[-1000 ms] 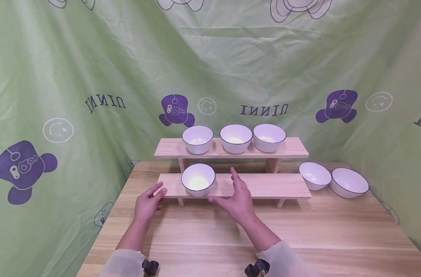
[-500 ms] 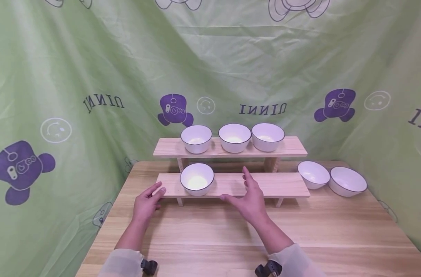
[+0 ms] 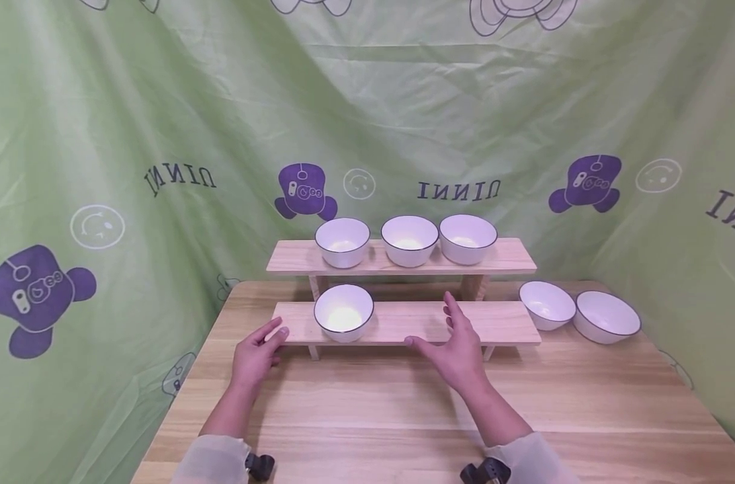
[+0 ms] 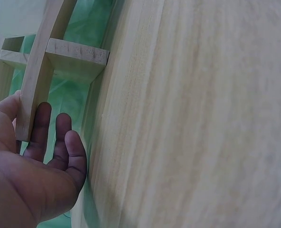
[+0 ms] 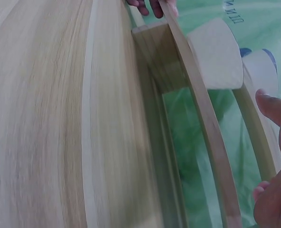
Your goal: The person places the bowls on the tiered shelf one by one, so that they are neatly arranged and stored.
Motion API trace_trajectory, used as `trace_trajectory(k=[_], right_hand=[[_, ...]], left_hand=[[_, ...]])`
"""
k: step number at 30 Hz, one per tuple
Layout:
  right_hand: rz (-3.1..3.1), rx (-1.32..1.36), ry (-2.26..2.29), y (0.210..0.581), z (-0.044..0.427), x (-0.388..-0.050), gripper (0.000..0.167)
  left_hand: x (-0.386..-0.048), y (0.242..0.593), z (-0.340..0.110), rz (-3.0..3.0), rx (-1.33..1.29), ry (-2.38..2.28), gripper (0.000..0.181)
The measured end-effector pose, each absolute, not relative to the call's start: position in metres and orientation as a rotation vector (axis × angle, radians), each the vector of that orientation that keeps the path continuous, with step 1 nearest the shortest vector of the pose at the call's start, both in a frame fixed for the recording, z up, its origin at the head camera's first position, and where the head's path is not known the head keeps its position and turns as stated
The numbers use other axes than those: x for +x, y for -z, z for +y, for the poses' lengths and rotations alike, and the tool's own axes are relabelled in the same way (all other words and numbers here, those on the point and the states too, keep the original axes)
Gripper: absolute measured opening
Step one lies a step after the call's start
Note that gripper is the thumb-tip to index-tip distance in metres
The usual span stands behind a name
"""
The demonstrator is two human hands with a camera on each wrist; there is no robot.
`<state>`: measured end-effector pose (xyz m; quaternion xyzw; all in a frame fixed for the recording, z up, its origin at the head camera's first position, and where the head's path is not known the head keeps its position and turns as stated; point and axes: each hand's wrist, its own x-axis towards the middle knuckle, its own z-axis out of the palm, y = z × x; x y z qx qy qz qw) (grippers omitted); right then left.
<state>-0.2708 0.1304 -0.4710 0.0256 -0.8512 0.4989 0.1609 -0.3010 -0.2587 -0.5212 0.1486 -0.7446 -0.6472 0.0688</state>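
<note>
Upper pale wooden plank shelf (image 3: pixel 295 255), between its ends: three round white bowls with thin dark rims (image 3: pixel 342 243) (image 3: pixel 409 242) (image 3: pixel 467 240). Lower pale wooden plank shelf (image 3: pixel 398 319), toward its left end: one bowl (image 3: pixel 343 313) of the same kind. Wood-grain surface (image 3: pixel 355 417), near its back right corner: two such bowls (image 3: pixel 547 306) (image 3: pixel 607 318). Totals: six bowls, two shelves, one surface. Bare hands: two, a left hand (image 3: pixel 254 359) and a right hand (image 3: pixel 458 353). Black wrist-worn devices (image 3: pixel 259 466) (image 3: pixel 486 470): two. Pale sleeves (image 3: pixel 213 460) (image 3: pixel 537 460): two.

the left hand (image 3: pixel 252 361), at left, grips between thumb and fingers; the right hand (image 3: pixel 457 355), farther right, spreads its thumb, other fingers seemingly bent, mostly hidden.
</note>
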Motion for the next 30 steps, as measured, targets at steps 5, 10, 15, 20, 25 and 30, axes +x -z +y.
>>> trace_trajectory(k=[5,10,15,20,25,30], right_hand=[[-2.418,0.052,-1.437,0.471,0.141,-0.271,0.117],[-2.426,0.008,-1.425,0.471,0.151,-0.271,0.111],[-2.409,-0.03,-1.417,0.471,0.159,-0.272,0.106],[-2.393,-0.048,-1.418,0.471,0.166,-0.272,0.104],[-2.397,-0.083,-1.43,0.473,0.173,-0.27,0.104],[-2.401,-0.121,-1.439,0.474,0.18,-0.268,0.102]], left_hand=[[-0.301,0.521,-0.258,-2.244,0.452,1.955,0.06],[-0.301,0.521,-0.257,-2.239,0.453,1.954,0.061],[-0.3,0.521,-0.257,-2.237,0.457,1.949,0.061],[-0.3,0.521,-0.257,-2.233,0.467,1.958,0.06],[-0.299,0.519,-0.256,-2.236,0.462,1.964,0.06],[-0.3,0.518,-0.256,-2.244,0.461,1.97,0.062]])
